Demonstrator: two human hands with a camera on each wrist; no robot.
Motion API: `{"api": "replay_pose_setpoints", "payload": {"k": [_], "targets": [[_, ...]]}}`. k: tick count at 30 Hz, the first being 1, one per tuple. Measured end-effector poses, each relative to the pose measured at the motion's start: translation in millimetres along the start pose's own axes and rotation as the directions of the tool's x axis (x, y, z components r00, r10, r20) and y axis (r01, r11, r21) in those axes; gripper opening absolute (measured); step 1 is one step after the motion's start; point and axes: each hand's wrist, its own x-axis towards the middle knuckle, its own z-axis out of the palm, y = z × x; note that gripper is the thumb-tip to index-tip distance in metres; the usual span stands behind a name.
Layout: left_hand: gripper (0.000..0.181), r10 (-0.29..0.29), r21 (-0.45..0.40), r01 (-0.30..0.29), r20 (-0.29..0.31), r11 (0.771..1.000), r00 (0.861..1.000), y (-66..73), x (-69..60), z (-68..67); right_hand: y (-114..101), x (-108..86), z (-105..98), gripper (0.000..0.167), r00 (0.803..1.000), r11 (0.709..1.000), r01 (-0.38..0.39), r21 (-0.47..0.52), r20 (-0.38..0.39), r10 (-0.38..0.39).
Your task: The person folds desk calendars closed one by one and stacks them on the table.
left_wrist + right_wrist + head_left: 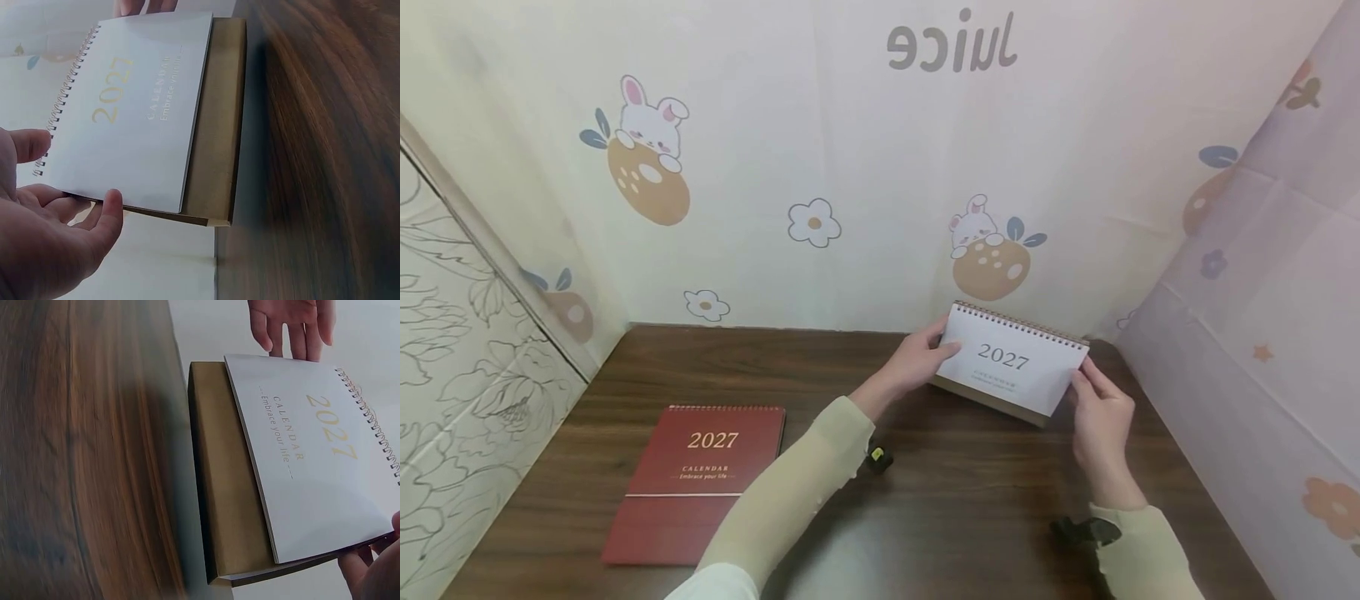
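A white 2027 desk calendar (1000, 357) with a coil binding along its top and a brown cardboard stand (215, 119) stands tilted at the back right of the table. My left hand (921, 357) grips its left side, the thumb on the white front page and the other fingers at the edge and behind. At the opposite side, my right hand (1101, 412) pinches the right edge between thumb and fingers. Both hands also show in the right wrist view, the left hand (292, 325) at the top. Whether the stand's base touches the table cannot be told.
A red 2027 calendar (692, 483) lies on the left of the dark wooden table (955, 517), partly covered by my left forearm. Patterned cloth (880, 167) hangs behind the table and along the right. Black devices are strapped at both wrists.
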Motion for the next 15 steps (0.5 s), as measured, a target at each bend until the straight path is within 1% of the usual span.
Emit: {"api": "replay_pose_setpoints", "payload": {"k": [3,9,12,15], "targets": [[0.061,-0.016,0.009,0.016,-0.014,1.000,1.000,-2.2,-8.5,-7.2,0.8,-3.9,6.5,0.042,0.999,0.999,0.017,-0.031,0.030,-0.016],[0.063,-0.015,0.055,0.016,-0.027,0.998,1.000,-2.1,-29.6,-25.6,2.3,-15.6,18.8,0.044,0.994,0.992,0.040,-0.117,0.106,-0.027],[0.064,-0.013,0.069,0.016,-0.037,0.997,0.999,-2.8,-40.6,-35.7,4.0,-22.2,25.5,0.044,0.988,0.985,0.061,-0.160,0.151,-0.037],[0.065,-0.021,0.072,0.024,-0.052,0.997,0.998,-4.8,-51.4,-44.0,5.6,-28.2,32.6,0.044,0.979,0.980,0.090,-0.177,0.195,-0.055]]}}
